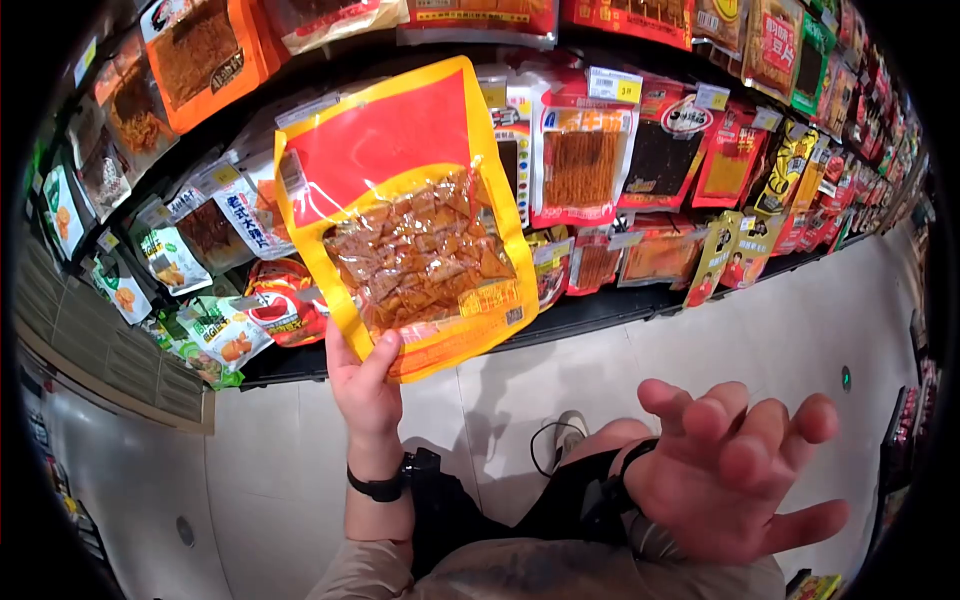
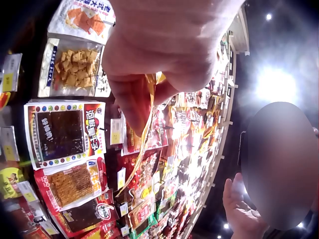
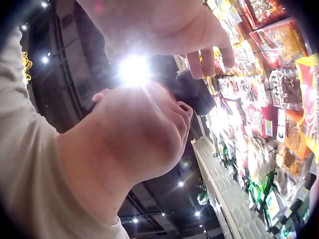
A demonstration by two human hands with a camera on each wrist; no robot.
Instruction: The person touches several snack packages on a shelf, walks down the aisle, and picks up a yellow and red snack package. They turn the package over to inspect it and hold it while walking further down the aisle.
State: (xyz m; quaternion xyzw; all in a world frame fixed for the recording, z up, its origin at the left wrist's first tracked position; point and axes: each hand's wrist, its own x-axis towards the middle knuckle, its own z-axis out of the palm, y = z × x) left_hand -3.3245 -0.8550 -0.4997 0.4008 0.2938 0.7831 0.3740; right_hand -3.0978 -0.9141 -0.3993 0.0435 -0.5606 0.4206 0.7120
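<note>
On the left, grips the yellow-bordered packet (image 1: 430, 230) at its near left corner in the left hand (image 1: 368, 395), long axis pointing far, with the loosely spread right hand (image 1: 730, 475) well apart, near right.

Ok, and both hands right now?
Left hand: gripping the yellow-edged snack packet by its lower edge.
Right hand: open, fingers spread and loosely bent, holding nothing.

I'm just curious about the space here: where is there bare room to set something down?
The floor looks bare between the shelf and the right hand, and left of the left forearm. A gap shows between the yellow-edged packet and right hand. The shelf is crowded with other packets.
</note>
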